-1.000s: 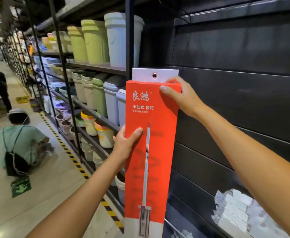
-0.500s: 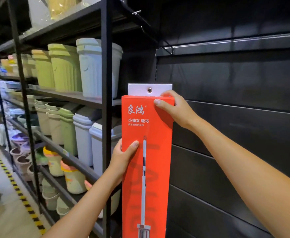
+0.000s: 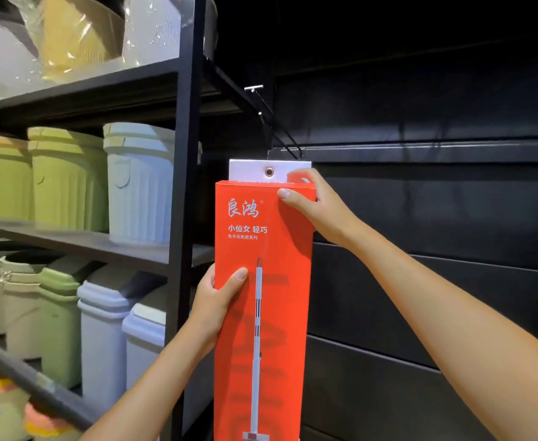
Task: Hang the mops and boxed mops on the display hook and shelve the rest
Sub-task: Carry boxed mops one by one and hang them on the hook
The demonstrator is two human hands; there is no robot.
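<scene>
One red boxed mop (image 3: 262, 300) held upright before a black slat wall (image 3: 436, 202), left hand (image 3: 218, 297) gripping its left edge, right hand (image 3: 317, 206) pinching its top right corner, one white hang tab (image 3: 251, 170) with one eyelet (image 3: 269, 171) just below one display hook (image 3: 272, 117).

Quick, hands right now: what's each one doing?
Left hand: closed on the red box, at its left edge.
Right hand: closed on the box's top right corner.
</scene>
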